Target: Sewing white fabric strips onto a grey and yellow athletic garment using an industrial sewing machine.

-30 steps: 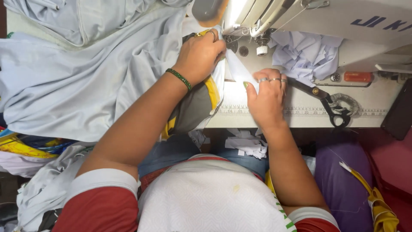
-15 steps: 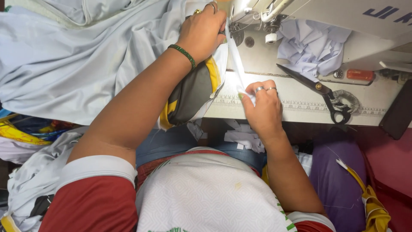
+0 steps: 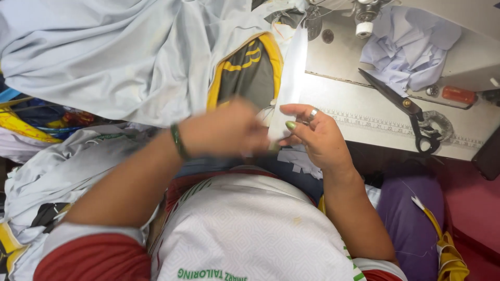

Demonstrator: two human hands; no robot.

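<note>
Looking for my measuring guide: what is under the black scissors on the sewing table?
The black scissors lie on the sewing table, across its printed ruler strip. Their handles cover part of the strip.

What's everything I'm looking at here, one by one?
white fabric strip: one, white, running from the machine down to both hands
grey garment with yellow trim: one, left of the strip
pale blue-grey cloth: one pile, upper left
scissors: one pair, black, on the sewing table
pale fabric scraps: one heap, upper right
yellow strap: one, lower right
left hand: blurred, green wristband, at the strip's lower end
right hand: ring, pinching the strip
</note>
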